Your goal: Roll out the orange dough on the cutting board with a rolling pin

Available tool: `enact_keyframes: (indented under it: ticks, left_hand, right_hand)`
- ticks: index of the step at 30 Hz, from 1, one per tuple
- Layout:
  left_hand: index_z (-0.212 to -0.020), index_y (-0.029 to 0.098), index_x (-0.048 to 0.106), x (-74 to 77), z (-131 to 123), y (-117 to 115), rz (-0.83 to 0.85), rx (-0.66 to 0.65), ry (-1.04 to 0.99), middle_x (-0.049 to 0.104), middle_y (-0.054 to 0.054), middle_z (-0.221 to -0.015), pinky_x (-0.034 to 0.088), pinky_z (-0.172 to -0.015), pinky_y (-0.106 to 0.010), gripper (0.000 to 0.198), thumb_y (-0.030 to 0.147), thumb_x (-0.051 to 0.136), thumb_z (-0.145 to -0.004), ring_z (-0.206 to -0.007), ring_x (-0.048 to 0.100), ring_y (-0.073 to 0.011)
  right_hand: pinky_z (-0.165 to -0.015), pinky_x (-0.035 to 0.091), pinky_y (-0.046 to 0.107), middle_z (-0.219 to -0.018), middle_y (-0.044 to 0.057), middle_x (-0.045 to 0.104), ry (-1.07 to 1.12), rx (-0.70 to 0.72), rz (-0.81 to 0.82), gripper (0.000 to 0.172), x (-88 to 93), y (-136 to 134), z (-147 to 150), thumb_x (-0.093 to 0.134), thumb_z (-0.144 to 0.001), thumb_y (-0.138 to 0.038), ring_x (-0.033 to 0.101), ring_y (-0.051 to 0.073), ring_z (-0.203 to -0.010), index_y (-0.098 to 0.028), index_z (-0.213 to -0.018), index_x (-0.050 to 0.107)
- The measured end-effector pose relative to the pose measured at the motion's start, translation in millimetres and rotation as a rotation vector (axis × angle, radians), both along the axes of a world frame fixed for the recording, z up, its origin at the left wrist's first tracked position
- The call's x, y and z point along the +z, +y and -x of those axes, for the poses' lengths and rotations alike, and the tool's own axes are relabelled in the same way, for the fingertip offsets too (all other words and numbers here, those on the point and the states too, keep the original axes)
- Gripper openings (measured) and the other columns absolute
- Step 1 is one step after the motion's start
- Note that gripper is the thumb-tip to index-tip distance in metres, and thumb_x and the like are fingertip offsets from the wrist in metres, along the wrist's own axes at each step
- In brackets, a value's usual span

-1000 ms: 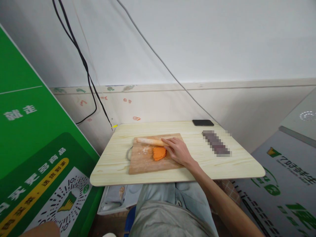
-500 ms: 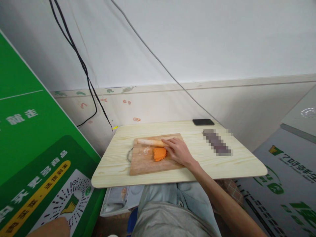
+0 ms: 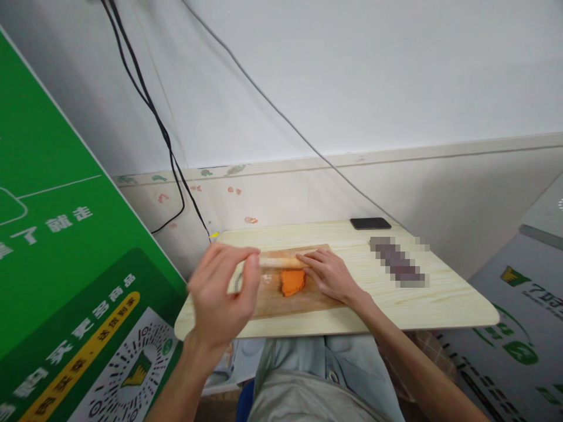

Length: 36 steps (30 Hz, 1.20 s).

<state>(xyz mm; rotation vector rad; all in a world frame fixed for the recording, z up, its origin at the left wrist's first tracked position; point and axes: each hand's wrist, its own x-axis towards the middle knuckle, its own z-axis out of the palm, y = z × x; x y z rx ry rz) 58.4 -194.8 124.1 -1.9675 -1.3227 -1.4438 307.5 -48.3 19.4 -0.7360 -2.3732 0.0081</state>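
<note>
A pale wooden rolling pin (image 3: 281,262) lies across the far part of a wooden cutting board (image 3: 272,306). My right hand (image 3: 331,275) is closed over the pin's right end, with the wrist low over the board. Just in front of the pin rests a flattened orange piece of dough (image 3: 292,282) with a ragged edge. My left hand (image 3: 224,287) is raised in front of the board's left side, its fingers bent and the thumb near the fingertips. It is blurred and covers the pin's left end, so contact is unclear. White powder (image 3: 267,279) dusts the board.
The light wood-grain table (image 3: 422,305) stands against a white wall. A black phone (image 3: 370,223) lies at its back right, near a pixelated dark item (image 3: 398,262). A green printed panel (image 3: 109,246) rises at the left. Black cables (image 3: 169,146) hang behind.
My left hand has come up from the lower left to the board's left side, before the pin's left end. My right hand stays on the pin. The view has shifted slightly.
</note>
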Motion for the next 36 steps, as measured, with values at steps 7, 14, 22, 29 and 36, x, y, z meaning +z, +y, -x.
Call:
enact_keyframes:
  ticks: [7, 14, 22, 29, 36]
  left_hand:
    - [-0.12, 0.022, 0.074, -82.0, -0.7, 97.5, 0.637, 0.155, 0.213, 0.08, -0.01, -0.117, 0.051, -0.103, -0.045, 0.035, 0.032, 0.041, -0.112, -0.113, 0.068, -0.0281]
    - [-0.13, 0.022, 0.066, -105.5, 6.8, 108.2, 0.794, 0.174, 0.366, 0.071, -0.013, -0.13, 0.046, -0.106, -0.047, 0.034, 0.026, 0.038, -0.111, -0.123, 0.061, -0.0308]
    - [-0.13, 0.026, 0.065, -97.5, 2.0, 123.1, 0.839, 0.115, 0.46, 0.068, -0.011, -0.132, 0.049, -0.101, -0.043, 0.036, 0.035, 0.035, -0.114, -0.125, 0.058, -0.0286]
    - [-0.119, 0.021, 0.072, -98.1, 1.5, 115.7, 0.631, 0.063, 0.143, 0.076, -0.01, -0.12, 0.051, -0.105, -0.043, 0.025, 0.032, 0.052, -0.109, -0.118, 0.065, -0.0268]
    - [-0.109, 0.019, 0.075, -23.2, 15.9, 21.0, -0.029, 0.039, -0.299, 0.077, -0.005, -0.103, 0.06, -0.087, -0.037, 0.019, 0.036, 0.067, -0.104, -0.09, 0.071, -0.0196]
  right_hand:
    - [-0.098, 0.056, 0.043, -0.121, 0.01, 0.081, -0.165, 0.147, 0.028, 0.037, 23.5, 10.0, -9.4, 0.059, -0.106, -0.028, 0.074, 0.026, -0.109, -0.029, -0.139, 0.074]
    - [-0.082, 0.054, 0.032, -0.111, 0.007, 0.083, -0.221, 0.188, 0.105, 0.034, 36.5, 18.6, -2.1, 0.052, -0.11, -0.036, 0.076, 0.022, -0.095, -0.028, -0.122, 0.083]
    - [-0.071, 0.045, 0.029, -0.1, 0.004, 0.083, -0.291, 0.129, 0.182, 0.022, 42.6, 23.7, 2.5, 0.066, -0.101, -0.036, 0.073, 0.021, -0.082, -0.025, -0.113, 0.082]
    - [-0.087, 0.051, 0.034, -0.106, 0.009, 0.079, -0.238, 0.221, 0.17, 0.03, 33.6, 22.3, -1.1, 0.059, -0.108, -0.04, 0.071, 0.023, -0.095, -0.024, -0.115, 0.083]
    - [-0.084, 0.051, 0.033, -0.104, 0.009, 0.075, -0.269, 0.28, 0.282, 0.04, 40.4, 20.1, -3.8, 0.053, -0.111, -0.048, 0.07, 0.022, -0.092, -0.022, -0.111, 0.084]
